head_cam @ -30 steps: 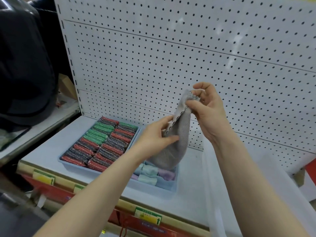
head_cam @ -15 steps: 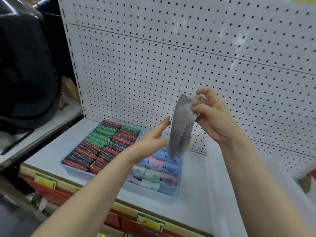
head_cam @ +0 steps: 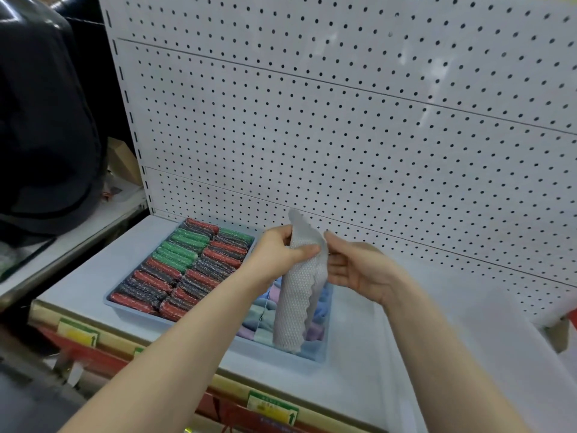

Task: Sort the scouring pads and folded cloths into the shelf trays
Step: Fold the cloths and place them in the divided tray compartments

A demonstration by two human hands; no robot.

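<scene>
A grey cloth [head_cam: 299, 289] with a dotted weave and a scalloped edge is hanging upright between the two hands, its long axis running nearly vertical, the top corner pointing up toward the pegboard [head_cam: 374, 120] and the lower end dangling down toward the near side. The left hand [head_cam: 274, 254] is gripping it near the upper part, thumb lying across the front of the fabric and fingers curled behind. The right hand [head_cam: 352, 270] is sitting just to the right of the cloth with the palm turned toward it and the fingers loosely extended; the fingertips are touching the cloth's right edge, and whether they are pinching it cannot be told. The cloth is hanging over the right-hand tray [head_cam: 321, 354], a pale blue one holding folded cloths [head_cam: 259, 317] in pastel blue, green, pink and lilac, and its lower end is reaching down to about the level of those cloths. Just to the left, touching or nearly touching that tray, the left-hand tray [head_cam: 131, 307] is holding scouring pads [head_cam: 184, 264] in red, green and dark colours, packed in two columns with each pad's long axis running left to right. Both trays are sitting on a white shelf [head_cam: 81, 285] whose near edge is carrying price labels [head_cam: 271, 404].
</scene>
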